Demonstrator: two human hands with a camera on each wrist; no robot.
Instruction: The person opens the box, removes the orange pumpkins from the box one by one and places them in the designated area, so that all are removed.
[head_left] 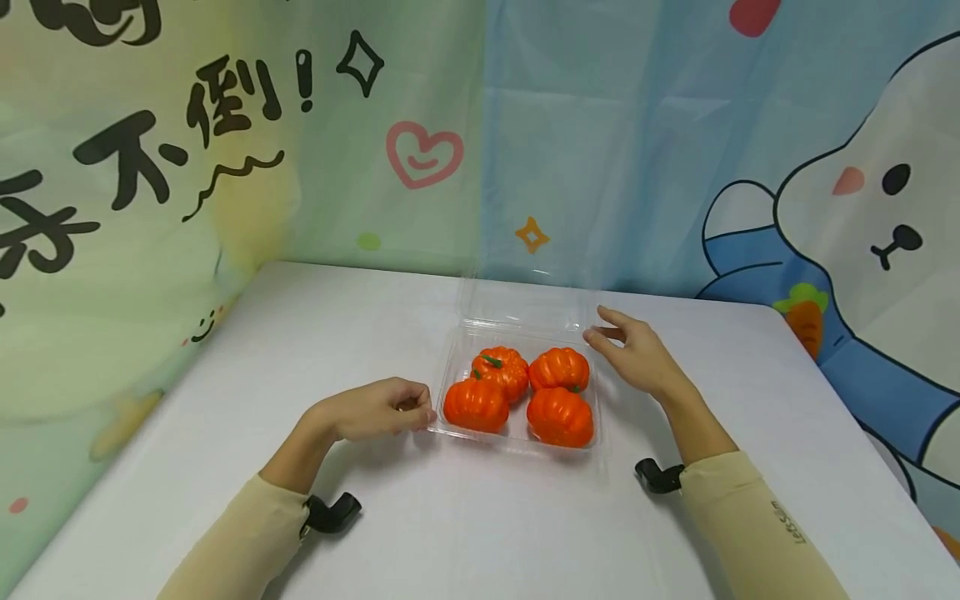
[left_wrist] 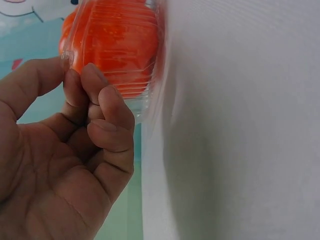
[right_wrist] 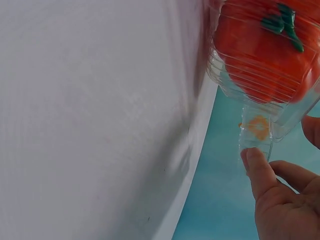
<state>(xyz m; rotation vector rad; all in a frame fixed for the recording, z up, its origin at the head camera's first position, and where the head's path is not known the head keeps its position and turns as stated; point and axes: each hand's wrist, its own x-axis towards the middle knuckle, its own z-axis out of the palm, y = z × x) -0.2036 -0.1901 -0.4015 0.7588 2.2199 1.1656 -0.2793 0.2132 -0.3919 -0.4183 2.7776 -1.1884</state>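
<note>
Tray (head_left: 517, 428) is sitting toward the far edge of the white table (head_left: 525, 533), with tabletop extending at both sides. Left hand (head_left: 375, 408) is pinching the tray's near left corner; right hand (head_left: 637, 354), fingers and thumb apart, is touching the opened lid (head_left: 525, 308). Four orange pumpkins (head_left: 561, 418) (some showing green stems) are lying inside.

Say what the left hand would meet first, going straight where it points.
The left hand would first meet the clear container, at its near-left corner; beyond that, probably an orange pumpkin.
</note>
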